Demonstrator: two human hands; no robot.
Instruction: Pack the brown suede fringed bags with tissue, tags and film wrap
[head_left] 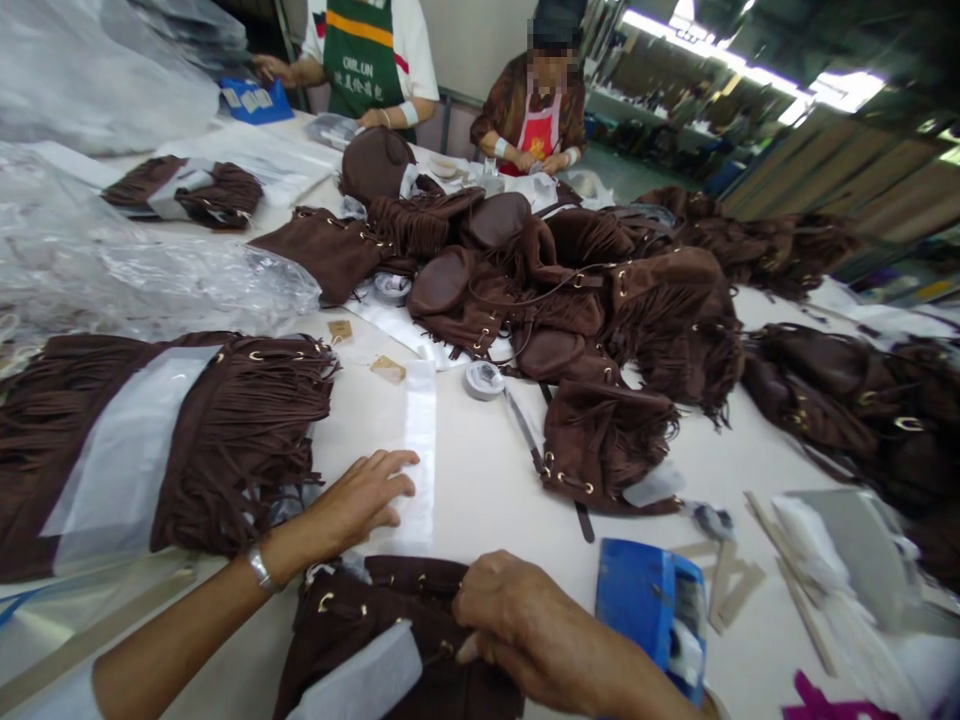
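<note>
Single view, worn on head. Looks forward and down across white table (pixel 480 475); stands near to left hand (pixel 366 497) and right hand (pixel 521 625), both in lower frame; reaches past green apron (pixel 360 62) and red apron (pixel 541 132) to ceiling lights (pixel 847 90), upper right.

Right hand (pixel 525 620) gripping brown bag (pixel 450 675); left hand (pixel 364 500) at white strip (pixel 421 510).

A glossy blue box-shaped holder (pixel 634 590) sits on the white table (pixel 480 465) beside flat, pale tan strips (pixel 722 582), with a crinkled heap of clear plastic (pixel 172 285) at the far left, while across it are a person in a green apron (pixel 360 50) and another in a red apron (pixel 541 125), bright ceiling lights (pixel 847 90) shining behind.
</note>
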